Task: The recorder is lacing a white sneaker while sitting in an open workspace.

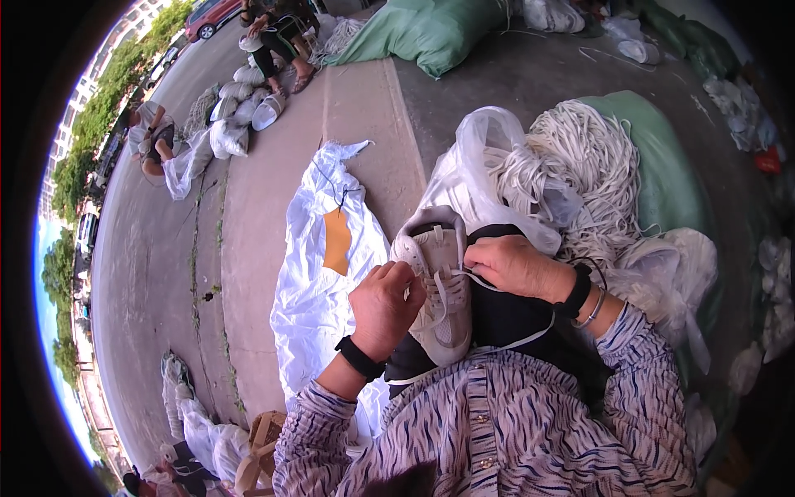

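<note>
A pale beige-white lace-up sneaker (451,334) rests on my lap, toe toward me. Its white shoelace (441,286) runs partly through the eyelets, and a loose length trails across the dark trousers on the right. My right hand (515,267) is closed in a pinch on the lace, beside the eyelets on the shoe's right side. At the opposite edge of the shoe, my left hand (387,300) is closed with bent fingers against the eyelet row. Whatever sits between its fingertips is hidden.
Bundles of white shoelaces (588,166) lie to the right on a green sack (671,157), beside clear plastic bags (489,137). A white sheet (310,306) with a yellow-orange patch (336,242) spreads at left. Other people (280,41) sit farther off among filled bags.
</note>
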The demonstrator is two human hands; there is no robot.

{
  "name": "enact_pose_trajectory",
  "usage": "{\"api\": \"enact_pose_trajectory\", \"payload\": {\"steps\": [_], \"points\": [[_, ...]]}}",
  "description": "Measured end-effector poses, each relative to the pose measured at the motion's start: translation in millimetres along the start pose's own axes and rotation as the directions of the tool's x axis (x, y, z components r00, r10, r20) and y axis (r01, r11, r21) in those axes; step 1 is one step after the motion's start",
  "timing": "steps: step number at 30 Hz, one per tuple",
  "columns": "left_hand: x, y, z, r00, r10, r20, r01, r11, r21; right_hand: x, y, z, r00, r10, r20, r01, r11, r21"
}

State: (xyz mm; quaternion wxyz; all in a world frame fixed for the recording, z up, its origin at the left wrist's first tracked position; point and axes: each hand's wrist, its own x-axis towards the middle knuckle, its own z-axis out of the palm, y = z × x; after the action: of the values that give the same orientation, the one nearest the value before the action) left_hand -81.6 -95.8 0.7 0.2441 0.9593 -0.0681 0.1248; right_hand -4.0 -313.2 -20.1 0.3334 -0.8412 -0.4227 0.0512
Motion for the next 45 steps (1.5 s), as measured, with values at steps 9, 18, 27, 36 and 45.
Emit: {"api": "enact_pose_trajectory", "payload": {"steps": [9, 18, 27, 36, 45], "points": [[15, -32, -1, 0.926, -0.043, 0.376, 0.25, 0.816, -0.521, 17, -3, -5, 0.909, -0.406, -0.095, 0.351, 0.867, -0.353], [30, 6, -25, 0.958, 0.201, 0.203, -0.248, 0.936, 0.248, 27, -10, -10, 0.938, -0.316, 0.144, 0.347, 0.853, -0.39], [50, -14, -34, 0.719, 0.5, 0.483, -0.608, 0.789, 0.088, 39, -12, -17, 0.882, 0.116, 0.457, -0.01, 0.974, -0.228], [44, 8, -7, 0.844, 0.377, 0.381, -0.359, 0.925, -0.122, 30, -4, -14, 0.99, 0.137, 0.045, -0.144, 0.96, 0.242], [42, 7, 14, 0.867, 0.34, 0.364, -0.342, 0.938, -0.059, 38, -17, -66, 0.944, 0.311, 0.11, -0.317, 0.76, 0.567]]}}
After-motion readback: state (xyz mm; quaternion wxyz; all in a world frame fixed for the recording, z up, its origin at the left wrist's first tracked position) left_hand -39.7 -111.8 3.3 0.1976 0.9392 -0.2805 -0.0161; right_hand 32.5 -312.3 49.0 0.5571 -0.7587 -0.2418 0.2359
